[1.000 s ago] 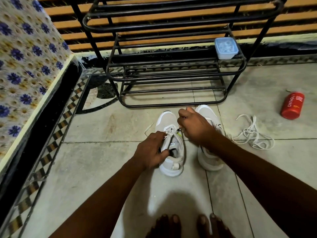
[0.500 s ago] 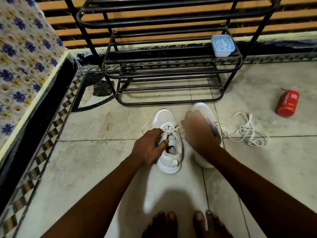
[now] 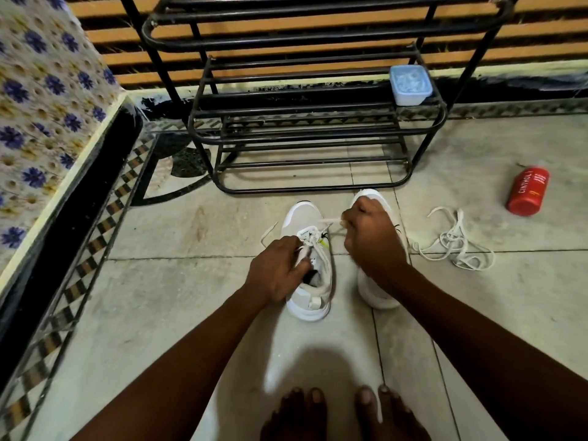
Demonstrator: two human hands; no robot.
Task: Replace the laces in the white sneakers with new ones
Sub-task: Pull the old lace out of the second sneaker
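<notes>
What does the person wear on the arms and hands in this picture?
Nothing that shows. The left hand and right hand are bare, without gloves, rings or a watch. Both forearms are uncovered up to the picture's edge; no sleeve is in view.

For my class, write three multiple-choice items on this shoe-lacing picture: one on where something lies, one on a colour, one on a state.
1. Where does the loose lace pile lie?
A. On the rack
B. On the floor, right of the sneakers
C. Inside a sneaker

2. What colour is the can lying on the floor?
A. Red
B. Green
C. Black

3. What is the right hand doing?
A. Resting flat on the floor
B. Holding the can
C. Closed in a grip on a lace end

Key: 1 B, the pile rests on tile beside the right sneaker; 2 A, its body is red; 3 C, the lace runs from its fist to the left sneaker.
</notes>
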